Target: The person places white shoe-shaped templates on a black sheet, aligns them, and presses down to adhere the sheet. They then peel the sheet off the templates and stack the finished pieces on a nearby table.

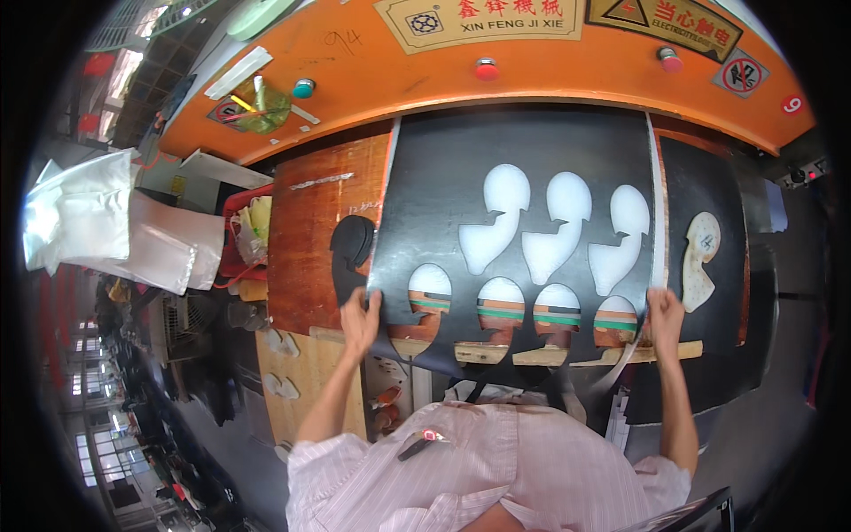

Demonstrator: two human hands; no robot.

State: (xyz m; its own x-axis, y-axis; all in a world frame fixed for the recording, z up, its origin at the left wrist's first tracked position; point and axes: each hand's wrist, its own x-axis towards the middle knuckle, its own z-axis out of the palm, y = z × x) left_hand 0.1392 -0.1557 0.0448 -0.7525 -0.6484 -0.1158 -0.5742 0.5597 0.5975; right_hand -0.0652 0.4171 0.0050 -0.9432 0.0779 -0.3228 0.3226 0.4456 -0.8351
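A wide black sheet (434,160) lies across the machine bed in front of me. Curved, shoe-part-shaped holes run through it in two rows, the far ones showing white beneath. My left hand (359,324) pinches the sheet's near left edge. At its near right edge my right hand (666,319) is closed on it too, beside a pale strip that hangs down, blurred. A small stack of black cut pieces (354,239) sits just beyond my left hand. Past my right hand lies a cream curved cutting die or pattern (700,266); I cannot tell which.
An orange machine beam (425,80) spans the far side, bearing a green button (304,88) and red buttons (486,69). A yellowish cup (268,111) with pens hangs at its left. Left of the brown board (301,248) are a red basket (232,257) and silvery sheets (160,239).
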